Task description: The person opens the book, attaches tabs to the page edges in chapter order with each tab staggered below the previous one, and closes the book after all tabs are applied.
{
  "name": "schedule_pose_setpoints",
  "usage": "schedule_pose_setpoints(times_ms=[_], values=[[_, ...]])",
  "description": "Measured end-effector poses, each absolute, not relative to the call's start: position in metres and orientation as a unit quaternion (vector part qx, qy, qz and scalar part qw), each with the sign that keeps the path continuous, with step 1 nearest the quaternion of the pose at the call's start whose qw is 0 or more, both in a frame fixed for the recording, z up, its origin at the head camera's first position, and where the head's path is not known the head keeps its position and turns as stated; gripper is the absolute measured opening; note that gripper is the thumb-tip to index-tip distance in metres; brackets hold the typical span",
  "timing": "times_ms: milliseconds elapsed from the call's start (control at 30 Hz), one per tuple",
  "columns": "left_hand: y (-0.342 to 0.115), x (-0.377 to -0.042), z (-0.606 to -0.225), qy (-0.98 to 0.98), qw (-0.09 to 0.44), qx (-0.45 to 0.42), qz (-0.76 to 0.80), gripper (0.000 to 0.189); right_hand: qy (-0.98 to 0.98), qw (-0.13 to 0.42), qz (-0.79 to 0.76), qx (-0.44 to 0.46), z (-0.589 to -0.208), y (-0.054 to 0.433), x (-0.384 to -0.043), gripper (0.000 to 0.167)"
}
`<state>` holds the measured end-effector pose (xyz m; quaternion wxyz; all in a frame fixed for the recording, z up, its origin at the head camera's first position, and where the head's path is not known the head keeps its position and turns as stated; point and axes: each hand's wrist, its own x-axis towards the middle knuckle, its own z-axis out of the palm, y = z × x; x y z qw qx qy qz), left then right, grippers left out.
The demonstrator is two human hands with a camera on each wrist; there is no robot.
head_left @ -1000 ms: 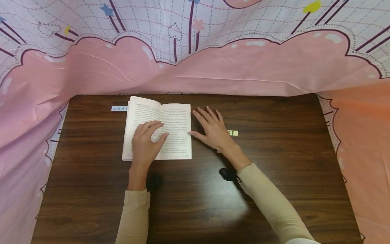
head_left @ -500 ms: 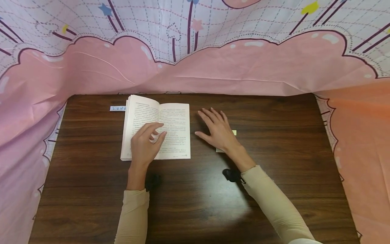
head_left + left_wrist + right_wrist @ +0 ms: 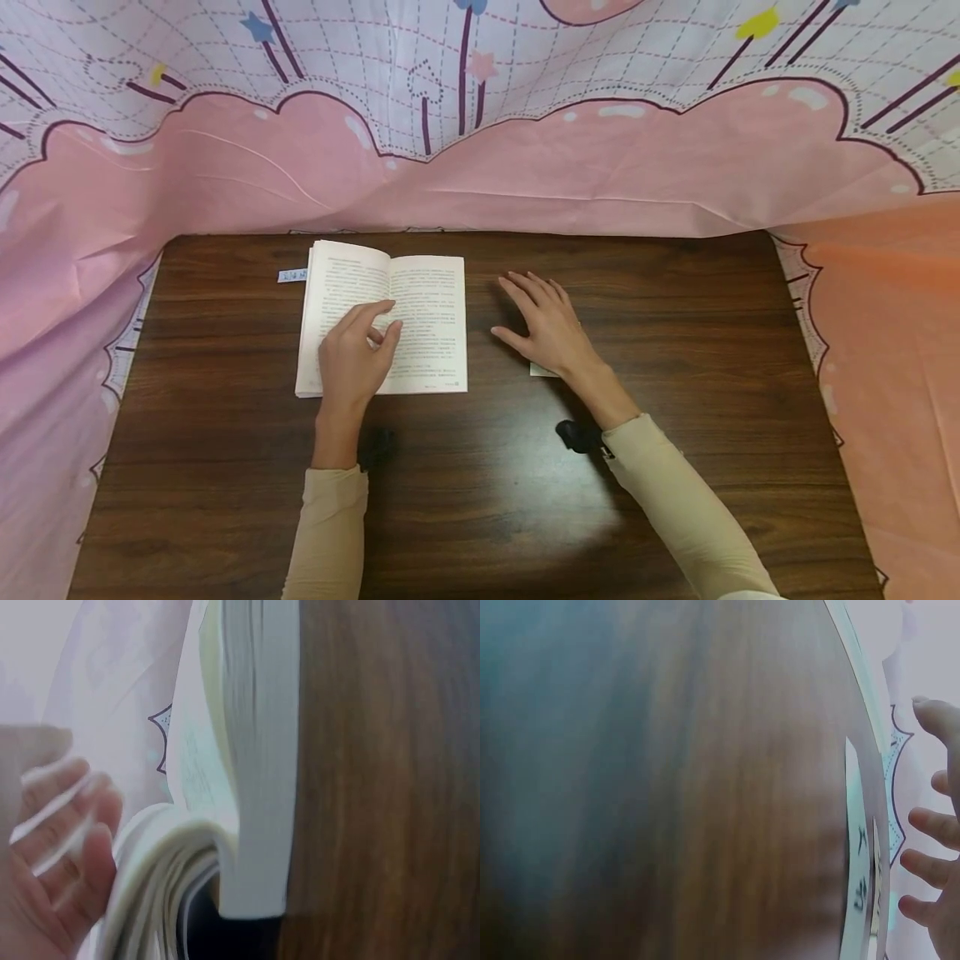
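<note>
An open book (image 3: 424,350) with printed pages lies on the left half of the table. My left hand (image 3: 352,354) rests over its left page, fingers loosely bent and thumb apart from them. In the left wrist view, that hand (image 3: 64,855) is beside the curved left pages (image 3: 154,877), and the right-hand page block (image 3: 262,757) lies flat. Right of the book, my right hand (image 3: 551,333) hovers with fingers spread and nothing in it. A pale paper slip (image 3: 542,369) shows partly beneath it. In the right wrist view, a handwritten slip (image 3: 857,862) lies below the fingers.
A bluish strip with writing (image 3: 292,275) sticks out at the book's left edge. Another slip (image 3: 876,877) lies behind the first in the right wrist view. Patterned pink cloth (image 3: 525,200) borders the dark wooden table (image 3: 712,350) at the back and sides.
My right hand has drawn away from the book's right edge, moving right and now covering a yellow slip. The bluish strip has tilted and shows less. My left hand stays on the page.
</note>
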<state>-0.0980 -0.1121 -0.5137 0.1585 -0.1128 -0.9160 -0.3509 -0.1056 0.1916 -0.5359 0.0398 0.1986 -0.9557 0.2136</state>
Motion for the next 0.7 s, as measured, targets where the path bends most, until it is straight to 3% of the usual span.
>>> schedule_pose_setpoints(times_ms=[367, 700], values=[[-0.103, -0.1, -0.516, -0.927, 0.172, -0.009, -0.334, 0.022, -0.955, 0.05, 0.215, 0.196, -0.538, 0.207, -0.097, 0.078], [-0.106, -0.101, -0.52, -0.92, 0.197, -0.044, -0.337, 0.031, -0.96, 0.037, 0.212, 0.179, -0.537, 0.221, -0.09, 0.074]])
